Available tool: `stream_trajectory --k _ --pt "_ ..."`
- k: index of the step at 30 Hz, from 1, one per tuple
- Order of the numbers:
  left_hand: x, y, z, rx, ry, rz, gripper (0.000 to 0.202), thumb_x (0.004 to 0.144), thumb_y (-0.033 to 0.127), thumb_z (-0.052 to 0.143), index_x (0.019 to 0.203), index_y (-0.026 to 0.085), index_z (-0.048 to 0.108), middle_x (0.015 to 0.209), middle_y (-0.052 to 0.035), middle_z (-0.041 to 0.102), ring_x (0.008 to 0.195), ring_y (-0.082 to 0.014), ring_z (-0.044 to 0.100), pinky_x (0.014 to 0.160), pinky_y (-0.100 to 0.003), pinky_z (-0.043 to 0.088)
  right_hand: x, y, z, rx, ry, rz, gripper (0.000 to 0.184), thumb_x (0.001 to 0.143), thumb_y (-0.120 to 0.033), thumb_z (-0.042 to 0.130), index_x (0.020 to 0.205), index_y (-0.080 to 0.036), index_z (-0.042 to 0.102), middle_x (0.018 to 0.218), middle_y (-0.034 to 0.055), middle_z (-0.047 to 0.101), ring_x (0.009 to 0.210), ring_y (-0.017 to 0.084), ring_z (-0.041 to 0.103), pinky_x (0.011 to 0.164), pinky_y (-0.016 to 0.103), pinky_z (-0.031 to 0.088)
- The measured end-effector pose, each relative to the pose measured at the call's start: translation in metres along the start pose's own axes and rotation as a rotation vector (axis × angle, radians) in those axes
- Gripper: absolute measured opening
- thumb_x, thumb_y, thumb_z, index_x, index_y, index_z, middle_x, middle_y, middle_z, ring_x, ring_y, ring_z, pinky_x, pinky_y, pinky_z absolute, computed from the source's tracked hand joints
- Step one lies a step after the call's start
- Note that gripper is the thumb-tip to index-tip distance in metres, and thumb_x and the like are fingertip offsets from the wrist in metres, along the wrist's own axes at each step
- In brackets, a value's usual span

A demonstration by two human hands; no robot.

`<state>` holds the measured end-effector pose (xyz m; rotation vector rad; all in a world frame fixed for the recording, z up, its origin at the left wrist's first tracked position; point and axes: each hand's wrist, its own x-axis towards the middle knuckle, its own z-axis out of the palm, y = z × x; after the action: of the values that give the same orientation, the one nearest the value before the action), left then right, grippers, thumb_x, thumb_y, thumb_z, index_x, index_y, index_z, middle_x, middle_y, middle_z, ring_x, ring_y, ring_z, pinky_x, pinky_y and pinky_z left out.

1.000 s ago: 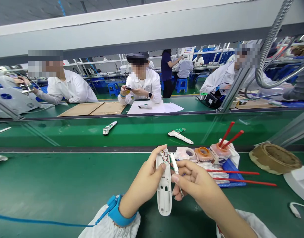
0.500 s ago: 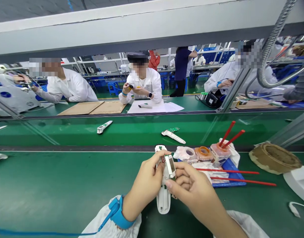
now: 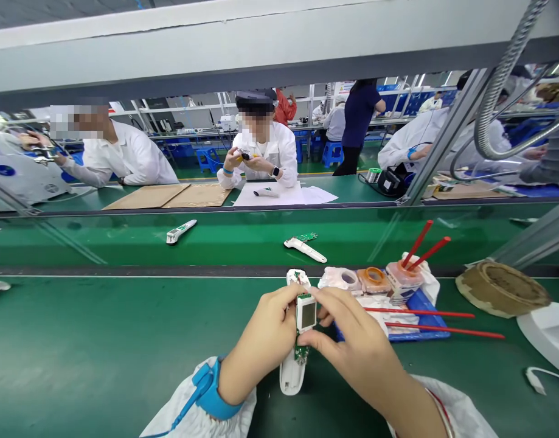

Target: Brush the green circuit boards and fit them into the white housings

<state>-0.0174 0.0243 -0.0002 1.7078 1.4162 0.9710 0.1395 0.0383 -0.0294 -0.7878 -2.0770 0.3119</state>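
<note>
My left hand grips a white handheld device shell upright over the green bench, fingers wrapped round its side. My right hand pinches a green circuit board with a small grey display and holds it flat against the open front of the shell. Red wires show at the shell's top end. A blue strap sits on my left wrist.
A blue tray with tape rolls, a small pot and red sticks lies to the right. A brown tape roll sits further right. White devices ride the green conveyor. Several workers in white coats sit opposite.
My right hand turned the display board from edge-on to face up and laid it onto the shell. The devices on the conveyor drifted left.
</note>
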Motion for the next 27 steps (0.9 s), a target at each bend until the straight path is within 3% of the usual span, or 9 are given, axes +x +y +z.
stream_trajectory --k 3,8,10,12,15,19,22,25,27 --pt "0.000 0.001 0.000 -0.066 -0.040 0.001 0.024 0.078 0.005 0.036 0.076 0.019 0.055 0.068 0.0030 0.056 0.063 -0.0110 0.046 0.059 -0.021 0.035 0.002 0.003 -0.007 -0.030 -0.137 -0.164 0.045 0.086 -0.022 0.059 0.128 -0.018 0.043 0.115 0.0130 0.056 0.106 0.024 0.055 0.086 0.038 0.053" --pt "0.001 -0.001 0.001 -0.058 -0.053 -0.021 0.019 0.081 0.009 0.037 0.077 0.019 0.053 0.068 0.0030 0.053 0.062 -0.0113 0.043 0.057 -0.021 0.033 0.005 0.004 -0.012 -0.029 -0.204 -0.152 0.039 0.089 -0.014 0.049 0.128 -0.016 0.043 0.118 0.0141 0.052 0.108 0.023 0.053 0.087 0.037 0.053" --pt "0.001 -0.001 0.003 -0.062 -0.062 -0.031 0.020 0.084 0.013 0.036 0.087 0.020 0.055 0.071 0.0024 0.056 0.063 -0.0119 0.045 0.058 -0.022 0.035 0.006 0.006 -0.013 -0.030 -0.224 -0.143 0.039 0.090 -0.014 0.047 0.129 -0.016 0.042 0.119 0.0148 0.050 0.105 0.022 0.054 0.083 0.035 0.054" --pt "0.000 -0.001 0.005 -0.100 -0.060 -0.048 0.028 0.088 0.016 0.034 0.109 0.022 0.051 0.079 0.0010 0.061 0.068 -0.0132 0.051 0.063 -0.023 0.039 0.006 0.008 -0.014 -0.018 -0.243 -0.120 0.038 0.091 -0.016 0.047 0.128 -0.017 0.042 0.119 0.0146 0.049 0.101 0.022 0.055 0.080 0.035 0.055" --pt "-0.002 0.001 0.006 -0.137 -0.045 -0.070 0.046 0.089 0.018 0.033 0.135 0.025 0.031 0.094 -0.0021 0.065 0.080 -0.0160 0.059 0.074 -0.027 0.043 0.007 0.011 -0.016 -0.012 -0.268 -0.094 0.036 0.091 -0.018 0.047 0.127 -0.018 0.044 0.118 0.0143 0.049 0.101 0.023 0.056 0.080 0.036 0.055" --pt "-0.003 0.000 0.007 -0.113 -0.057 -0.068 0.052 0.090 0.017 0.031 0.141 0.024 0.027 0.112 -0.0064 0.063 0.100 -0.0193 0.059 0.087 -0.032 0.042 0.008 0.010 -0.017 -0.034 -0.264 -0.108 0.037 0.092 -0.017 0.045 0.128 -0.018 0.043 0.119 0.0145 0.049 0.101 0.023 0.056 0.078 0.035 0.055" --pt "-0.003 -0.003 0.007 -0.160 -0.064 -0.020 0.054 0.089 0.017 0.034 0.142 0.024 0.026 0.132 -0.0068 0.052 0.118 -0.0202 0.048 0.100 -0.033 0.035 0.008 0.007 -0.017 -0.058 -0.234 -0.120 0.037 0.092 -0.016 0.043 0.129 -0.018 0.042 0.117 0.0142 0.050 0.097 0.023 0.057 0.076 0.035 0.055" --pt "-0.004 -0.008 0.006 -0.324 -0.104 0.020 0.064 0.085 0.011 0.041 0.144 0.028 0.023 0.143 -0.0029 0.040 0.127 -0.0193 0.040 0.106 -0.033 0.028 0.007 0.007 -0.018 -0.087 -0.190 -0.139 0.039 0.092 -0.014 0.043 0.131 -0.017 0.040 0.117 0.0149 0.050 0.094 0.021 0.057 0.076 0.036 0.054" --pt "-0.005 -0.010 0.005 -0.500 -0.151 0.006 0.072 0.080 0.006 0.043 0.143 0.032 0.021 0.142 -0.0016 0.041 0.124 -0.0199 0.043 0.103 -0.034 0.033 0.007 0.007 -0.018 -0.101 -0.162 -0.147 0.041 0.092 -0.013 0.043 0.132 -0.017 0.039 0.118 0.0153 0.049 0.095 0.022 0.056 0.075 0.036 0.054"
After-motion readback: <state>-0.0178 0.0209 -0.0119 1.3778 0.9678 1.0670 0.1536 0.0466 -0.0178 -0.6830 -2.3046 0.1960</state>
